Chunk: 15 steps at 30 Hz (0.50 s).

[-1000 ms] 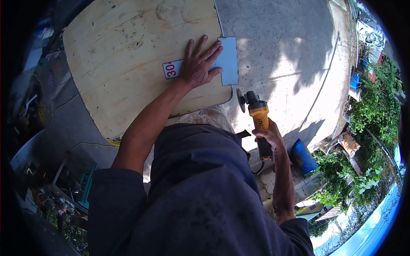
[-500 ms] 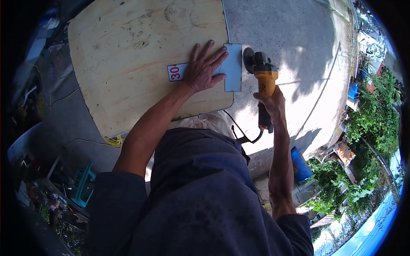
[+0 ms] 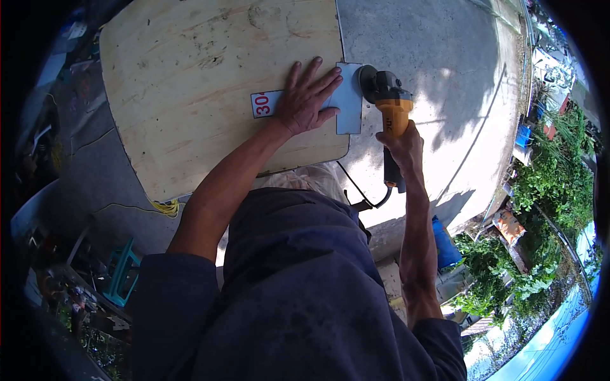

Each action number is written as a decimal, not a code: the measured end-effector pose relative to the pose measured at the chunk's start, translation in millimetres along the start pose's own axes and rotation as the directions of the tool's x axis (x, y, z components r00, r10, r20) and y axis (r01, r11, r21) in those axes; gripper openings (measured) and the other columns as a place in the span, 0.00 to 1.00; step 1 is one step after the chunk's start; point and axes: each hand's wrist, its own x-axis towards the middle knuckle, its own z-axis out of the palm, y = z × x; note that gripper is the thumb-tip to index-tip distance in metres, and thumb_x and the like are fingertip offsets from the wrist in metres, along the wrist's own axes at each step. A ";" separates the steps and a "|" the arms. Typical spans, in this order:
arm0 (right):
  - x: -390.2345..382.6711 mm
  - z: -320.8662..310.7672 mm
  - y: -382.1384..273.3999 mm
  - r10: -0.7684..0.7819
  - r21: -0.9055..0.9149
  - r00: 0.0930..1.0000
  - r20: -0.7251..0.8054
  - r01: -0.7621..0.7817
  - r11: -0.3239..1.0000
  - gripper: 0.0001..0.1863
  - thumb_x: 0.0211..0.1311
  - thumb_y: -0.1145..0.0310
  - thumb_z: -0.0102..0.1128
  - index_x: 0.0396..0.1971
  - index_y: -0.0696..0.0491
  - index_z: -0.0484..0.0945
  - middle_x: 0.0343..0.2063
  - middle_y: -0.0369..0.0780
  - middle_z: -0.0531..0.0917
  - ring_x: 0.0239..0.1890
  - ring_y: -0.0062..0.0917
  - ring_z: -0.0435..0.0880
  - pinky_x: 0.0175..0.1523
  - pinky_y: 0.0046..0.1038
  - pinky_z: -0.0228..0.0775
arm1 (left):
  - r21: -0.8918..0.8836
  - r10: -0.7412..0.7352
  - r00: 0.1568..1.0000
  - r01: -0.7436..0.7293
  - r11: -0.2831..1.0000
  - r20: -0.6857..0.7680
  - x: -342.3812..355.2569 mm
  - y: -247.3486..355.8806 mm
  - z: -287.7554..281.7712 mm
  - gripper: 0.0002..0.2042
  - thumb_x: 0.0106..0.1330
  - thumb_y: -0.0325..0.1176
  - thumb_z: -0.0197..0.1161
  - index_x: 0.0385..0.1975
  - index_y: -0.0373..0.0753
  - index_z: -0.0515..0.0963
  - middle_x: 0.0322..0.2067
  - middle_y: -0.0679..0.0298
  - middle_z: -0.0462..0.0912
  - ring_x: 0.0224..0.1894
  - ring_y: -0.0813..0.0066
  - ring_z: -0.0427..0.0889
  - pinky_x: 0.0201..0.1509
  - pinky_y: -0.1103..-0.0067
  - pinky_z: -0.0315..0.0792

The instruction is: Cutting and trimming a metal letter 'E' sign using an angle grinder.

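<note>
Overhanging plywood (image 3: 190, 108) above dappled concrete (image 3: 438, 95): plate (image 3: 349, 109)

And now, lower left, can spot a teal stool (image 3: 122, 270); at lower right, can see a blue sack (image 3: 447, 244); farther right, an orange-and-white bag (image 3: 509, 226) beside green plants (image 3: 540, 174)!
</note>
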 end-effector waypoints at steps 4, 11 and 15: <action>-13.1 3.3 1.8 0.017 -0.017 1.000 0.014 -0.017 1.000 0.32 0.45 0.60 0.75 0.47 0.61 0.72 0.35 0.50 0.85 0.32 0.35 0.88 0.40 0.35 0.83 | 0.012 -0.001 1.000 0.001 1.000 0.000 0.2 -0.8 0.0 0.36 0.65 0.60 0.62 0.70 0.48 0.70 0.76 0.70 0.60 0.79 0.54 0.50 0.78 0.45 0.39; -33.5 9.7 11.8 0.064 0.028 0.998 0.009 -0.064 0.998 0.32 0.45 0.60 0.75 0.47 0.61 0.73 0.34 0.49 0.86 0.33 0.36 0.88 0.43 0.35 0.82 | -0.002 0.008 1.000 -0.008 1.000 -0.021 1.2 -1.3 1.1 0.35 0.65 0.60 0.61 0.69 0.48 0.70 0.76 0.71 0.60 0.79 0.54 0.50 0.78 0.45 0.40; -44.0 15.6 26.2 0.086 0.090 0.996 0.024 -0.087 0.992 0.31 0.44 0.60 0.74 0.47 0.60 0.74 0.34 0.48 0.86 0.34 0.35 0.88 0.43 0.35 0.81 | 0.008 0.012 1.000 -0.011 1.000 -0.023 1.1 -0.7 0.5 0.35 0.65 0.60 0.61 0.69 0.47 0.71 0.76 0.71 0.60 0.79 0.54 0.50 0.78 0.45 0.40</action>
